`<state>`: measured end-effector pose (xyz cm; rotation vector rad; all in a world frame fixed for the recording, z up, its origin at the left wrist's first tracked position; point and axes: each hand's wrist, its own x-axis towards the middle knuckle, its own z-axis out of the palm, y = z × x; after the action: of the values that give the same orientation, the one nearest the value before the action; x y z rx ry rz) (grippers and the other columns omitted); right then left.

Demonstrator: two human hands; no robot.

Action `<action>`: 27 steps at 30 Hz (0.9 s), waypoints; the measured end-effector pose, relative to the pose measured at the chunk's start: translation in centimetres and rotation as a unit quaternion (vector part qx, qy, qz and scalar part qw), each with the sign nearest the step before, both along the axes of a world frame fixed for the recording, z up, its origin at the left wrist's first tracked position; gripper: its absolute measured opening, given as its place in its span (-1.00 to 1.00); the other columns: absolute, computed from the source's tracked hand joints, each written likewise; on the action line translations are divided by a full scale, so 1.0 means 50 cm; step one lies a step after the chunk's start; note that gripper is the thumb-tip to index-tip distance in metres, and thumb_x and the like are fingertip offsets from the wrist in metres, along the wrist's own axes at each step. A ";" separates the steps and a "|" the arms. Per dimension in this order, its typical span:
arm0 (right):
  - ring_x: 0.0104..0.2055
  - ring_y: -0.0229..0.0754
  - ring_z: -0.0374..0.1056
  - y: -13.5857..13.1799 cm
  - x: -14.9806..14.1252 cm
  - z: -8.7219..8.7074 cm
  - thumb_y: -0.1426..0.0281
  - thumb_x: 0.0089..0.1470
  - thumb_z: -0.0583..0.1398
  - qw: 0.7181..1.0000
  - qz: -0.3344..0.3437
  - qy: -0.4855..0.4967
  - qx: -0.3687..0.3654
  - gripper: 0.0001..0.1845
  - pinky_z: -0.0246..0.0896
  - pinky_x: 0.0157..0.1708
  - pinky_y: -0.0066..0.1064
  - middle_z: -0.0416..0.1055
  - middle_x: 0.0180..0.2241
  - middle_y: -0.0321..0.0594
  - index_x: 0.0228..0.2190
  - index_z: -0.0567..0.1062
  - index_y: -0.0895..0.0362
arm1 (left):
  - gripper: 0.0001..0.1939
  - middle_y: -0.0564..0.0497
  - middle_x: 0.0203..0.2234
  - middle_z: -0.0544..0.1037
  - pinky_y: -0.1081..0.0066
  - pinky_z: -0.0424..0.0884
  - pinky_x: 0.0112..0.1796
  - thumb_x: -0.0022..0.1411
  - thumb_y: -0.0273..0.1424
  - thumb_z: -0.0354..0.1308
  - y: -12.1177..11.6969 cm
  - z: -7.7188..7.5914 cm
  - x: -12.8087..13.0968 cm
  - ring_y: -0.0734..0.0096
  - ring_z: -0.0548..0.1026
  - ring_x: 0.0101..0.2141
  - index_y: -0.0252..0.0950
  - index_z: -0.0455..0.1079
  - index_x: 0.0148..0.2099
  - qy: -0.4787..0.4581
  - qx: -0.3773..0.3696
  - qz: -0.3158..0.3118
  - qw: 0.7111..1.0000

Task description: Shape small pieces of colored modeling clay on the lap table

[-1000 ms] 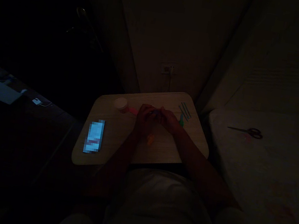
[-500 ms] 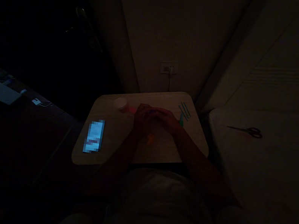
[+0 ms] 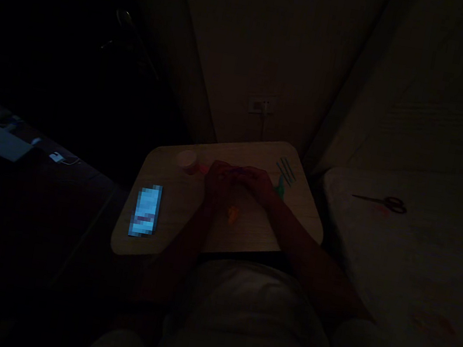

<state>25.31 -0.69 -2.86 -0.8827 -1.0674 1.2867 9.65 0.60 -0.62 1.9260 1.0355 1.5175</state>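
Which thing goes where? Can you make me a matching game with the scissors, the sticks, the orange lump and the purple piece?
Things:
1. scissors
2. sticks
3. orange lump
4. purple piece

Places:
A. on the table, between the left arm and the right arm
B. in the left hand and right hand
C. off the table, to its right
D. near the table's far right corner

Right pairs: 1-C, 2-D, 3-A, 4-B
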 end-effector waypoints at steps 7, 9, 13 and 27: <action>-0.31 -0.15 0.47 0.004 0.007 -0.004 0.20 -0.20 0.46 0.999 -0.045 -0.025 0.002 -0.69 0.36 -0.24 -0.35 0.56 -0.41 -0.27 -0.43 0.58 0.11 | -0.87 -0.03 -0.28 0.57 0.31 0.48 -0.17 0.29 -0.31 0.23 -0.003 0.001 0.001 0.32 0.53 -0.22 -0.23 0.56 -0.21 -0.013 -0.027 -0.038 0.999; -0.30 -0.16 0.47 0.006 0.005 -0.004 0.19 -0.22 0.47 0.999 -0.054 -0.005 -0.006 -0.67 0.38 -0.21 -0.34 0.58 -0.39 -0.25 -0.41 0.60 0.11 | -0.84 -0.04 -0.26 0.57 0.32 0.47 -0.16 0.29 -0.29 0.22 -0.004 0.002 0.000 0.33 0.53 -0.21 -0.23 0.56 -0.17 -0.009 -0.026 -0.043 0.999; -0.25 -0.13 0.49 0.007 0.003 -0.003 0.06 -0.23 0.47 0.998 -0.038 0.043 -0.019 -0.54 0.42 -0.17 -0.30 0.62 -0.30 -0.23 -0.32 0.64 0.09 | -0.79 -0.05 -0.20 0.57 0.33 0.47 -0.12 0.22 -0.31 0.29 -0.001 -0.001 -0.002 0.31 0.53 -0.16 -0.23 0.55 -0.10 -0.008 -0.021 -0.047 0.999; -0.19 -0.04 0.49 0.001 0.027 0.012 0.02 -0.02 0.35 0.961 -0.214 -0.158 0.078 -0.58 0.40 -0.08 -0.19 0.62 -0.25 -0.13 -0.32 0.63 0.11 | -0.72 -0.05 -0.16 0.55 0.30 0.45 -0.09 0.23 -0.43 0.18 -0.003 0.001 -0.005 0.26 0.52 -0.14 -0.21 0.48 0.00 0.008 -0.022 0.031 0.999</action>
<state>26.65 -0.63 -2.26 -1.1488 -1.1276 0.7071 9.38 0.46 -0.58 1.8946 1.1346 1.5024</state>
